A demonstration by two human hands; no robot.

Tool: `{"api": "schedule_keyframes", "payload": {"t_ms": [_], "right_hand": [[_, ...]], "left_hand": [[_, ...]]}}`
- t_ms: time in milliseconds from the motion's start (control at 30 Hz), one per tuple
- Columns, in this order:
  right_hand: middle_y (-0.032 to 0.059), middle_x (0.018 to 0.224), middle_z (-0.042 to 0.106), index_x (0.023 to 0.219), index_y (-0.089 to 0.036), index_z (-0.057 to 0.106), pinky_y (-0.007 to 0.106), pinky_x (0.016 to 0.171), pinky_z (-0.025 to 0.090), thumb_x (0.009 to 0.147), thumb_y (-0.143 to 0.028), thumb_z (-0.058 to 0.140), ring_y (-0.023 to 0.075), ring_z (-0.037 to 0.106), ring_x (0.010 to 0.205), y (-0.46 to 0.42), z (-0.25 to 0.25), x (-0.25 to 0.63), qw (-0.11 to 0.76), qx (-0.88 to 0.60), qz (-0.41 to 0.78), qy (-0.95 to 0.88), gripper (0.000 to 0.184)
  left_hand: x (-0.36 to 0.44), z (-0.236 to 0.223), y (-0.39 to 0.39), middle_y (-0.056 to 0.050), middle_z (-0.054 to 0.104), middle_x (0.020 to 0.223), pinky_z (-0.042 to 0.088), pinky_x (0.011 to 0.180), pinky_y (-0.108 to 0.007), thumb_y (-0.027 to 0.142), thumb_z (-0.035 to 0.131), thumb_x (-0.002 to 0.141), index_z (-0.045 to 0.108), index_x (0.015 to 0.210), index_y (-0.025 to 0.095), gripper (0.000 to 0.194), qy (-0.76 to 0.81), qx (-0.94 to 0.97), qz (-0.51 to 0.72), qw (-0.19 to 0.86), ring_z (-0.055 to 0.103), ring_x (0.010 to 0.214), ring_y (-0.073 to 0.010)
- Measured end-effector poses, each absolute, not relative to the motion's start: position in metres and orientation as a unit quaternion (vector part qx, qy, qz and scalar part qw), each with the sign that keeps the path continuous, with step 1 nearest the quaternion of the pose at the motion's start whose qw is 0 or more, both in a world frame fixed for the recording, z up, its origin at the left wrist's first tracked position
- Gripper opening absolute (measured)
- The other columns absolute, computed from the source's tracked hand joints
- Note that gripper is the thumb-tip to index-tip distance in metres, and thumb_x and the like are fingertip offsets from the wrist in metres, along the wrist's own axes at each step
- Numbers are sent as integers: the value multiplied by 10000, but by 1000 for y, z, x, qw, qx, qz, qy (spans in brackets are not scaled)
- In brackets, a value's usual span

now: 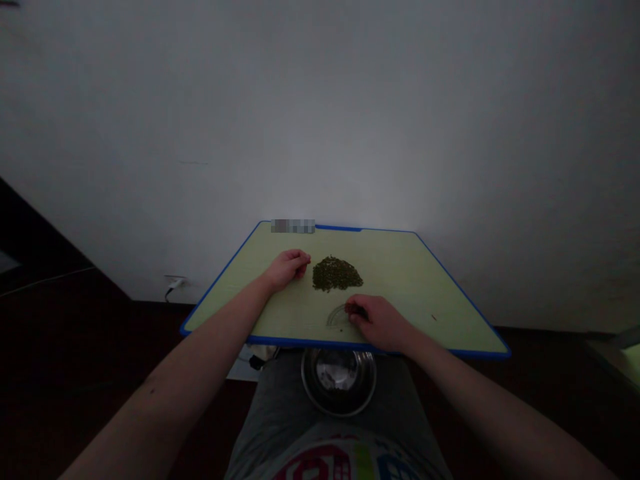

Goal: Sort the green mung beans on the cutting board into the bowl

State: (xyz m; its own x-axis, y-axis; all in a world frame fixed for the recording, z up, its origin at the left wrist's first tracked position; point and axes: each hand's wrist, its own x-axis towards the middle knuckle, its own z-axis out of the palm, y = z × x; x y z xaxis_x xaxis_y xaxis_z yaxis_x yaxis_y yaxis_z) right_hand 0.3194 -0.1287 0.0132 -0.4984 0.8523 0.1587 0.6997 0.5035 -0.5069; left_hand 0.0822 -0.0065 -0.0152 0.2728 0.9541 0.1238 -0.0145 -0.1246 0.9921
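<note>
A flat heap of small, dark green-brown grains (336, 274), like beans or seeds, lies spread near the middle of the pale green tabletop (395, 260). Just left of the heap is my left hand (291, 264), with thumb and index finger pinched together; whatever is between them is too small to make out. My right hand (375, 320) rests low on the table, in front of the heap and to its right. Its fingers are curled in, and their shade hides whatever they hold. Beside its fingertips an arc-shaped marking (336, 316) like a protractor shows on the tabletop.
A shiny metal bowl (339, 380) sits on my lap, below the table's blue front edge (310, 344). A small brown sliver (434, 318) lies on the right of the tabletop. Behind the table stands a bare wall (340, 120) with a plugged-in outlet (175, 283) low at left.
</note>
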Motion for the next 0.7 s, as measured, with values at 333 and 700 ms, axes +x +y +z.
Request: {"api": "schedule_keyframes", "payload": {"t_ms": [333, 700], "right_hand": [[29, 810, 624, 819, -169, 566, 236, 647, 375, 730, -106, 496, 134, 540, 721, -150, 15, 327, 205, -476, 238, -821, 130], [34, 833, 650, 887, -184, 591, 257, 677, 422, 754, -148, 501, 144, 581, 743, -156, 9, 330, 221, -495, 262, -798, 164]], "left_hand": [[83, -15, -7, 40, 470, 473, 280, 393, -204, 374, 590, 685, 500, 659, 151, 242, 392, 591, 458, 536, 409, 391, -59], [84, -12, -9, 49, 452, 453, 279, 393, -209, 376, 578, 689, 496, 651, 159, 235, 399, 597, 455, 527, 404, 385, -62]]}}
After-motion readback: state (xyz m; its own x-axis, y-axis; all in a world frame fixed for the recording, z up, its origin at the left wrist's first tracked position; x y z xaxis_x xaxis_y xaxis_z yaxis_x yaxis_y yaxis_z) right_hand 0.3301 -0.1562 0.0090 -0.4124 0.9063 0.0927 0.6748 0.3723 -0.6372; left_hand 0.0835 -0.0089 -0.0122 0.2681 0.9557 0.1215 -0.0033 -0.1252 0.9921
